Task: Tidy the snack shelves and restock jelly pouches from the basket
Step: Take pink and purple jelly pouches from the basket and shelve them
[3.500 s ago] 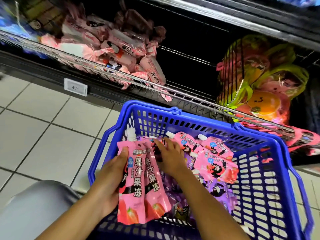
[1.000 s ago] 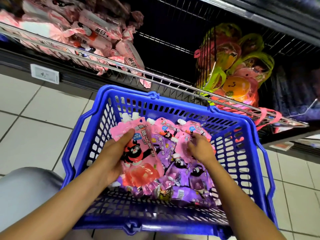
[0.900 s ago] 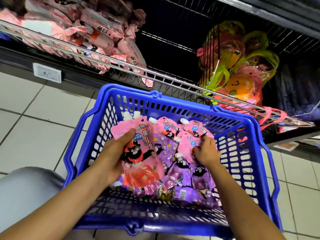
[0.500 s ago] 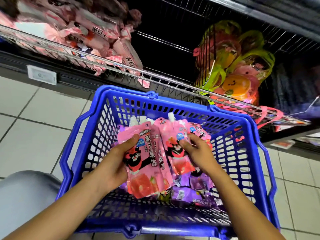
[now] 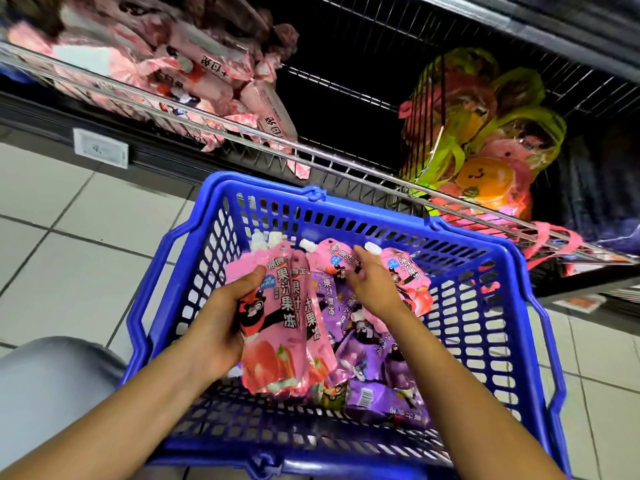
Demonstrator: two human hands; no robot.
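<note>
- Left hand grips a fanned stack of pink jelly pouches: thumb across the front of the top pouch, fingers hidden behind. Stack is held upright over the basket interior, white caps pointing away from the person.
- At least three pouches show in that stack; exact count can't be told, since they overlap.
- Right hand is in the basket, just right of the held stack, palm down, fingers loosely extended toward a loose pink pouch lying at its fingertips. Can't tell whether the fingertips pinch it or only touch it; no closed grip visible.
- Another pink pouch lies just to the right of the right hand, partly under the wrist side.
- Purple jelly pouches are piled on the basket floor below and between both forearms.
- Blue basket sits around both hands, on the tiled floor, handles folded down.
- Beyond the hands: wire shelf. Ahead-left of the left hand it holds pink wrapped snack packs. Ahead-right of the right hand, green-handled fruit-shaped packs.
- Shelf section straight ahead of the hands, between those two groups, is dark.
- White price tag on the shelf edge, far left of the left hand.
</note>
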